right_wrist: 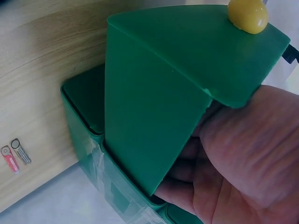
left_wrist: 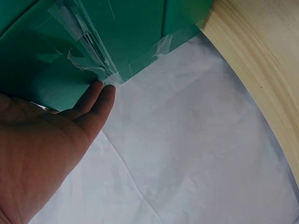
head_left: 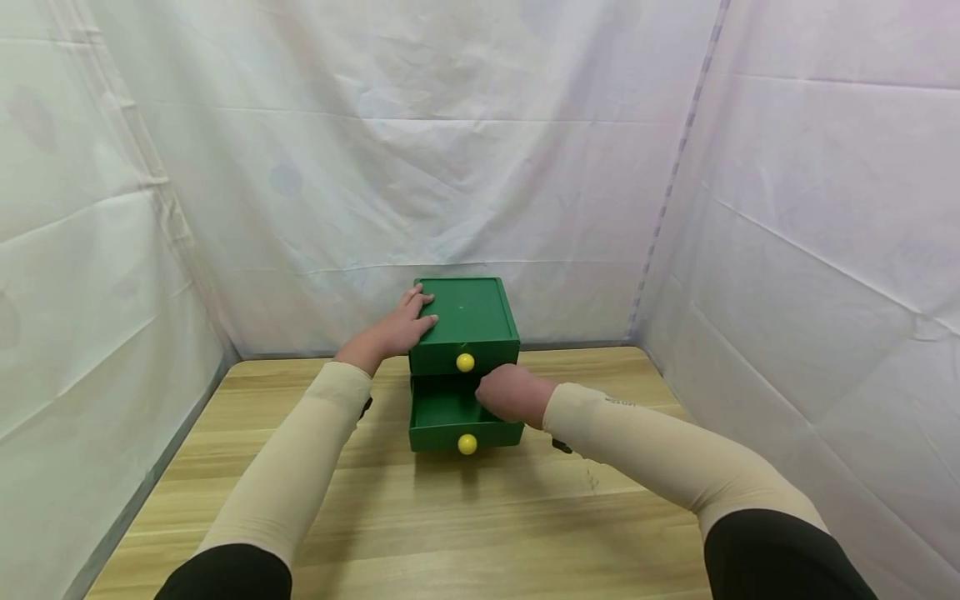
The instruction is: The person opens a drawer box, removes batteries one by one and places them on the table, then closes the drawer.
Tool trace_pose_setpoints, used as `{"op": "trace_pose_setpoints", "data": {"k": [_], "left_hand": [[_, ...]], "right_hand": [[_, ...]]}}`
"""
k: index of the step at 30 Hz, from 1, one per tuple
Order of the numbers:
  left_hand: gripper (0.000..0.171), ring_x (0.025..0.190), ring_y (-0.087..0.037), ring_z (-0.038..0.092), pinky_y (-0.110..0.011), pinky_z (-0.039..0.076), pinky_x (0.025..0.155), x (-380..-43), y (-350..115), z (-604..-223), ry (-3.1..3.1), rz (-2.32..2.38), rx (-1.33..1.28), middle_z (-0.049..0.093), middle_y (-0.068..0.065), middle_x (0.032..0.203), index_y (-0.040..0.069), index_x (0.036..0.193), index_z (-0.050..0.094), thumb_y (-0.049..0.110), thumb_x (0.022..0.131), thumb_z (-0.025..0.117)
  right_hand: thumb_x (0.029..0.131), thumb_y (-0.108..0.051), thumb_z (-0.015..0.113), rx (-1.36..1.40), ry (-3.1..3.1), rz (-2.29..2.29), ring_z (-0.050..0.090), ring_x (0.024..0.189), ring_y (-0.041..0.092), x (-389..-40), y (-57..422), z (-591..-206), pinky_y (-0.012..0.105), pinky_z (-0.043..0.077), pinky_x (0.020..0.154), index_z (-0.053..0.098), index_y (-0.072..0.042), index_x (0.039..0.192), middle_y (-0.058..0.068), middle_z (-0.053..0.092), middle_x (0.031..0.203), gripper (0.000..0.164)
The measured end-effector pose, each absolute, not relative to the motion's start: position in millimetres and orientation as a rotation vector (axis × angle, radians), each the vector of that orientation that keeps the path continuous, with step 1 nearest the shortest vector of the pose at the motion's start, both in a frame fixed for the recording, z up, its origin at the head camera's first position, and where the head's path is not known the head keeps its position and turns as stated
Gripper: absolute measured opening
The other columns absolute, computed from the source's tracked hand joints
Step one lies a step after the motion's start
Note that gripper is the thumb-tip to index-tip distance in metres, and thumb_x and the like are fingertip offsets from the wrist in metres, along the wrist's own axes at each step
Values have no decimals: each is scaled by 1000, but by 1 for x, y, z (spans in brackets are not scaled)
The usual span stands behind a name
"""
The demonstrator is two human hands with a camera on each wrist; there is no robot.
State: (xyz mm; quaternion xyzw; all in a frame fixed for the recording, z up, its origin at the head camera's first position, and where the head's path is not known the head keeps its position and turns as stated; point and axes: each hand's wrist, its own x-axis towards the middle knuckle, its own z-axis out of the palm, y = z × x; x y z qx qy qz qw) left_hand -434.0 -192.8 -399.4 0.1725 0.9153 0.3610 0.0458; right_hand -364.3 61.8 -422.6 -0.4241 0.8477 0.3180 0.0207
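A green two-drawer cabinet (head_left: pixel 472 310) stands on the table with yellow knobs on its fronts. Its upper drawer (head_left: pixel 435 359) is closed, while the lower drawer (head_left: pixel 435 438) is pulled out. My left hand (head_left: pixel 401 327) rests on the cabinet's left top edge, fingers spread. In the left wrist view, fingertips (left_wrist: pixel 108 91) lie by a taped corner. Down inside the lower drawer, toward its right side, is my right hand (head_left: pixel 513 393). The drawer's side wall (right_wrist: pixel 149 102) covers its fingertips in the right wrist view, and I cannot tell whether they hold anything.
Two batteries, one red (right_wrist: pixel 9 159) and one grey (right_wrist: pixel 20 151), lie on the table beside the cabinet in the right wrist view. White cloth (head_left: pixel 360 167) hangs behind the wooden table (head_left: pixel 480 542) and along both sides.
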Motion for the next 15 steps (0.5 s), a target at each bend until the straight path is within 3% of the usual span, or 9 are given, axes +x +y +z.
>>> {"op": "trace_pose_setpoints", "data": {"k": [15], "left_hand": [[64, 170, -40, 0, -63, 17, 132, -431, -191, -396, 2805, 1097, 504, -9, -11, 186, 7, 176, 25, 35, 121, 42]], "right_hand": [[111, -19, 71, -1334, 2624, 953, 51, 65, 14, -367, 62, -427, 29, 54, 68, 71, -18, 91, -3, 62, 75, 20]]}}
